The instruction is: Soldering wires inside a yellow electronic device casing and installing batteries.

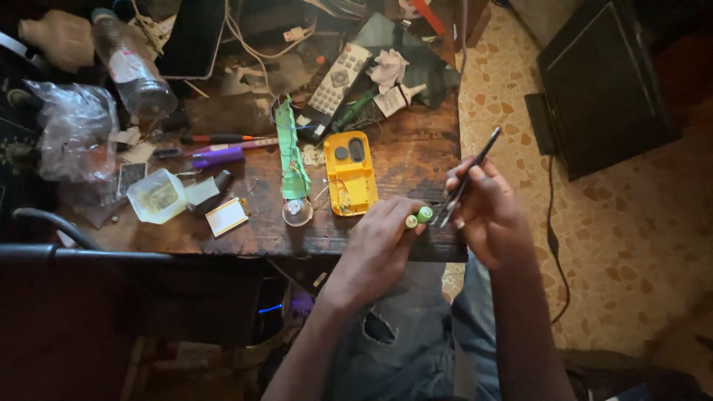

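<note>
The left hand (382, 238) gripped two green cells (417, 217) while the right hand (486, 212) pinched tweezers (466, 178) at them, the opened yellow casing (350, 172) unassembled on the bench (416, 160).

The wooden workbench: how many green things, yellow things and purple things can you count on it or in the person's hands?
Green: 3, the two small green cylindrical batteries in the left hand, and the long green circuit strip on the wooden workbench.
Yellow: 1, the yellow plastic casing.
Purple: 1, the purple pen-shaped tool.
Total: 5.
The right hand holds dark metal tweezers, uncounted.
</note>
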